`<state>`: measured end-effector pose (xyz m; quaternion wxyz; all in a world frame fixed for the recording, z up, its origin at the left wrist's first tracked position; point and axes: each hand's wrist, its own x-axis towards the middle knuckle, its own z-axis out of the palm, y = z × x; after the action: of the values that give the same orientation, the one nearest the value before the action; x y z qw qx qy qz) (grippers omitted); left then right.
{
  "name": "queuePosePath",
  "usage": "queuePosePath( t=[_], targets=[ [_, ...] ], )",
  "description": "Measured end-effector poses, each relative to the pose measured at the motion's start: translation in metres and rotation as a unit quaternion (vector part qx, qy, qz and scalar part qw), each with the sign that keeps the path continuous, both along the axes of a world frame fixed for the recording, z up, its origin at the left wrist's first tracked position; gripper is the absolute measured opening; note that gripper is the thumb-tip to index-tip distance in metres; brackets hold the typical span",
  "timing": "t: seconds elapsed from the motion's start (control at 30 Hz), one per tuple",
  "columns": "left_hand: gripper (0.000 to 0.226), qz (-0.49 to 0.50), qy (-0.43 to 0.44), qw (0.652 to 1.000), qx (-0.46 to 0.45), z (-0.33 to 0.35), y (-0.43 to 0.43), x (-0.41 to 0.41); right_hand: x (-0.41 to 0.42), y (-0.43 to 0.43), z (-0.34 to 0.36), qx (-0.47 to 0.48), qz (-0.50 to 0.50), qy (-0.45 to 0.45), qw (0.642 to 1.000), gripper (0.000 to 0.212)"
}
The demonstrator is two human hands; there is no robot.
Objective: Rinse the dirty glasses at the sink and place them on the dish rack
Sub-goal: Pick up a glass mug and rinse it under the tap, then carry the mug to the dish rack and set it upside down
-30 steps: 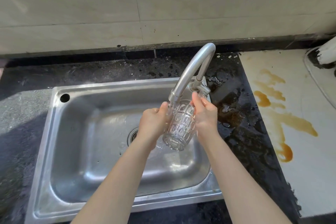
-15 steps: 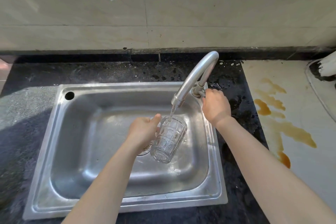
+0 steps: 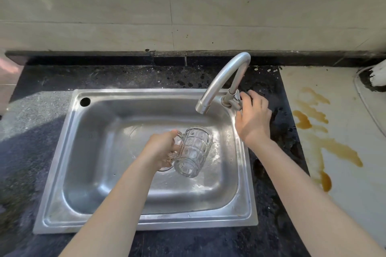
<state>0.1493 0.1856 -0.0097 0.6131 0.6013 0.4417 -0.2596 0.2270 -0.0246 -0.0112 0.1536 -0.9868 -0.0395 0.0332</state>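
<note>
Two hands: left hand (image 3: 161, 148) grips glass (image 3: 194, 150), relaxed right hand (image 3: 253, 119) touches faucet (image 3: 221, 81).

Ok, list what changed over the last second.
The right hand let go of the clear patterned glass mug, went to the tap lever, and now lies open beside it. The left hand lowered the mug away from the curved steel spout; no stream shows. The steel sink is unchanged.

The right grip (image 3: 253, 119) has left the glass mug (image 3: 193, 152) and now lies loose beside the tap handle (image 3: 235, 103). The stream has stopped, and the left grip (image 3: 161, 148) alone holds the mug lower.
</note>
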Motion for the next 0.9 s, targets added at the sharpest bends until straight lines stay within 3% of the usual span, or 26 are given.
queuePosePath(
  t=[0.1, 0.17, 0.23, 0.33, 0.47, 0.57, 0.7, 0.8, 0.9],
  targets=[
    [0.033, 0.041, 0.049, 0.996, -0.054, -0.002, 0.001, -0.005, -0.042, 0.014, 0.013, 0.062, 0.150, 0.067, 0.985, 0.071],
    [0.030, 0.057, 0.061, 0.994, -0.077, -0.002, -0.001, -0.009, -0.061, 0.022, 0.014, 0.047, 0.223, 0.115, 0.967, 0.085],
    [0.027, 0.051, 0.064, 0.993, -0.089, 0.001, -0.004, -0.011, -0.067, 0.027, 0.010, 0.026, 0.281, 0.088, 0.955, 0.091],
    [0.027, 0.005, 0.060, 0.994, -0.090, 0.013, -0.008, -0.012, -0.070, 0.028, 0.017, 0.031, 0.330, 0.055, 0.942, 0.085],
    [0.022, -0.122, 0.055, 0.988, -0.077, 0.037, -0.005, -0.012, -0.077, 0.022, 0.038, 0.072, 0.297, 0.059, 0.950, 0.076],
    [0.034, -0.217, 0.024, 0.976, -0.028, 0.057, 0.000, -0.015, -0.087, 0.016, 0.053, 0.140, 0.206, 0.107, 0.963, 0.077],
    [0.038, -0.221, -0.136, 0.965, 0.018, 0.084, 0.000, -0.024, -0.107, 0.019, 0.075, 0.307, 0.095, 0.130, 0.938, 0.072],
    [0.048, -0.223, -0.283, 0.933, 0.021, 0.100, -0.001, -0.035, -0.119, 0.024, 0.095, 0.410, 0.039, 0.160, 0.897, 0.072],
    [0.060, -0.239, -0.313, 0.918, 0.031, 0.106, -0.002, -0.049, -0.137, 0.035, 0.097, 0.423, 0.009, 0.179, 0.888, 0.066]
  ],
)
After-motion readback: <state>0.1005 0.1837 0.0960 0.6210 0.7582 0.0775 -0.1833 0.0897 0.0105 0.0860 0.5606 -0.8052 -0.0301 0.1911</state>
